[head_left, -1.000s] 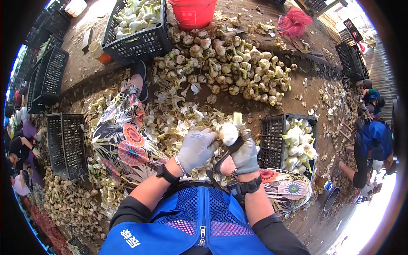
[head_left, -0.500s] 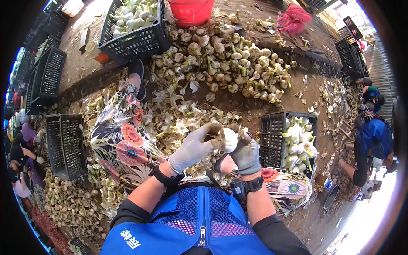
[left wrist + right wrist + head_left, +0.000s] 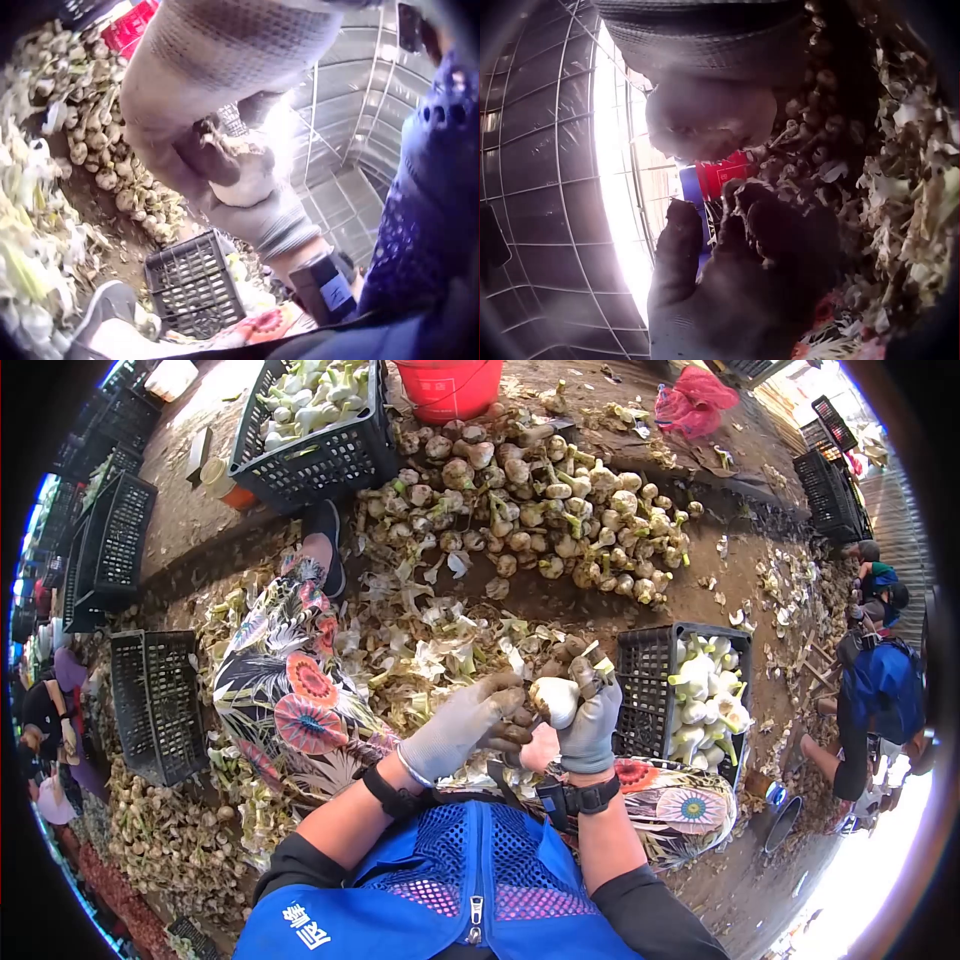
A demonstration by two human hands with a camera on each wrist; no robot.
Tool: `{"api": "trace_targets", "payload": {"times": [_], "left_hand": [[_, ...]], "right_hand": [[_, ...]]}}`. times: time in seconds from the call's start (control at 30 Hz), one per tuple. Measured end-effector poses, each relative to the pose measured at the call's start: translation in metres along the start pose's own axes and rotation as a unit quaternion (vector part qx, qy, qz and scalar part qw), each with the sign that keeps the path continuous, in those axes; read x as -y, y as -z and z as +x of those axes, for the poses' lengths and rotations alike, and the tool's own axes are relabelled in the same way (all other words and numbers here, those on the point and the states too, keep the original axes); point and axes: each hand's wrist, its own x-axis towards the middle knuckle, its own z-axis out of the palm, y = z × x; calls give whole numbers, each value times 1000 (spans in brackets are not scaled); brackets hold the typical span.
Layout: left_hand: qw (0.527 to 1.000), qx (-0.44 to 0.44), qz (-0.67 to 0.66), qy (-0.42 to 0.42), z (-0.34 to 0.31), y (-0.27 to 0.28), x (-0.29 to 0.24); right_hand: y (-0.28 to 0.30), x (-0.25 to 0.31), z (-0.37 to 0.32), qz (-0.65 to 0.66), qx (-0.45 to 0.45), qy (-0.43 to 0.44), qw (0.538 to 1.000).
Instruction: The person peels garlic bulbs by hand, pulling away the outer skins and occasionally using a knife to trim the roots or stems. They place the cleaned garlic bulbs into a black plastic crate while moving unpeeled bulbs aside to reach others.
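as the gloved right hand [image 3: 588, 722] holds a white garlic bulb [image 3: 557, 701] in its curled fingers, the gloved left hand [image 3: 460, 728] is just beside it, fingers parted, loosely bent and holding nothing. whether those left fingertips brush the bulb i can't tell. the bulb is held up off the ground [image 3: 725, 595], in front of the blue vest [image 3: 415, 880], its browner end turned toward the left hand. both gloves are pale at the back and grimy along the fingers.

below and beyond the hands, dry skins [image 3: 430, 650] litter the ground between the legs in patterned trousers [image 3: 300, 695]. near the right hand stands a black crate [image 3: 643, 695], with pale bulbs [image 3: 705, 700] and their greenish stems inside its rim. farther out lies a heap of unpeeled garlic [image 3: 580, 510]; at its far left edge stands another crate [image 3: 320, 470] of pale bulbs, with a red bucket [image 3: 450, 390] just beside that crate's right edge. a third crate [image 3: 155, 700] is off to the left, with more garlic [image 3: 170, 840] piled near its closest edge. well apart, near the right side, a person in blue [image 3: 880, 690] bends forward.
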Motion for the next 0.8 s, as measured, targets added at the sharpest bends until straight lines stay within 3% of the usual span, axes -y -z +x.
{"api": "trace_targets", "payload": {"times": [0.07, 0.13, 0.17, 0.27, 0.3, 0.4, 0.47, 0.53, 0.57, 0.67, 0.73, 0.8], "left_hand": [[987, 129, -89, 21, -3, -2, -3], [980, 149, -133, 8, 1, 0, 4], [984, 123, -125, 8, 4, -1, 3], [996, 53, -67, -6, 6, -8, -1], [1000, 5, -17, -20, 5, -10, -1], [993, -26, 50, -104, 9, -10, 9], [992, -35, 56, -109, 12, -10, 14], [984, -80, 59, -146, 14, -9, 23], [984, -93, 39, -147, 16, -6, 27], [983, -89, 57, -149, 7, -7, 12], [975, -115, 96, -163, 2, -6, 3], [977, -94, 178, -74, -2, 0, -3]], "right_hand": [[-3, 3, -1, -57, 21, -10, 998], [-4, -5, -6, -136, 20, 41, 990], [12, -18, -6, -60, 3, -25, 998], [-1, -14, -12, -143, -10, 15, 990], [-2, -11, -14, -119, -9, 14, 993], [-18, -1, -16, -66, -36, -45, 996], [-11, -8, -17, -57, -44, -41, 997], [-2, -12, -14, -288, 76, 124, 947], [0, -16, -15, -114, 51, 17, 992], [-4, -17, -16, -124, 47, 73, 988], [-2, -17, -14, -126, 44, 61, 989], [-4, -13, -13, -128, 34, 39, 990]]}}
